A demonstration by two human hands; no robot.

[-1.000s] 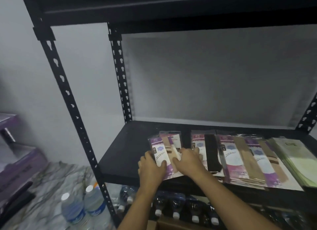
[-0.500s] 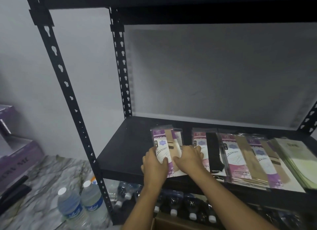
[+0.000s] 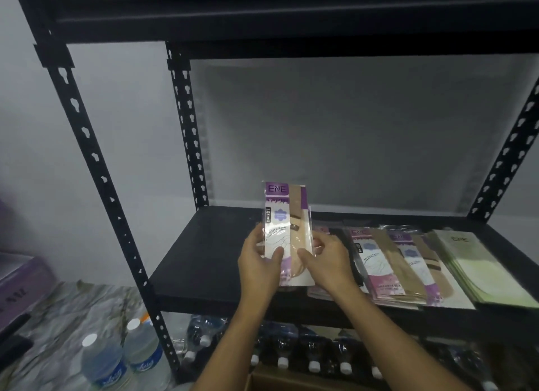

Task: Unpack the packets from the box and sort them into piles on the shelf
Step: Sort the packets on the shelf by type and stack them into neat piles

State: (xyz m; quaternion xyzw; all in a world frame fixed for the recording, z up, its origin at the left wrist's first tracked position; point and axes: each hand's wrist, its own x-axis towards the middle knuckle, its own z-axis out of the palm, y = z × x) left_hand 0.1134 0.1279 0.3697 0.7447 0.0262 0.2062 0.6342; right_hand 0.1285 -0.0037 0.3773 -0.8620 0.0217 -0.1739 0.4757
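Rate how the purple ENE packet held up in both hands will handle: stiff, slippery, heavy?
Probably fairly stiff: the purple packet stands upright above the left hand and right hand without drooping, suggesting a card insert. Likely slippery: its clear wrap shows glare. Probably light: it looks thin and flat, like the piles on the shelf.

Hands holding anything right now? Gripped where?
Both hold one purple-and-beige packet upright: left hand on its lower left edge, right hand on its lower right edge.
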